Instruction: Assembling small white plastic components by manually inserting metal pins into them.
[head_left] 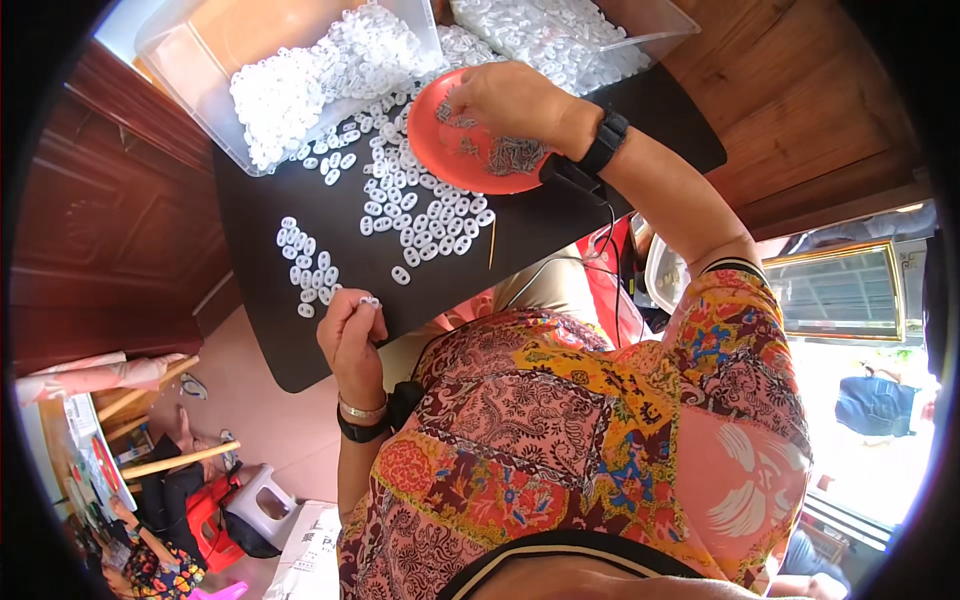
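My left hand [350, 335] is closed at the near left edge of the dark table, pinching a small white oval plastic piece [370, 302] between thumb and finger. My right hand [515, 98] reaches over a round red plate [424, 150], its fingers bent down and drawn together among small grey metal parts [515, 156]. Whether it grips one of them is hidden. White oval pieces with two holes [436, 228] lie spread between my hands. A smaller group of the same pieces [308, 270] lies just beyond my left hand.
Two clear plastic bins heaped with white pieces, one at the left [290, 100] and one at the right [560, 35], stand along the far side. A thin yellowish stick [492, 244] lies near the table's front edge. Another person [160, 560] is at the lower left, near a stool [265, 505].
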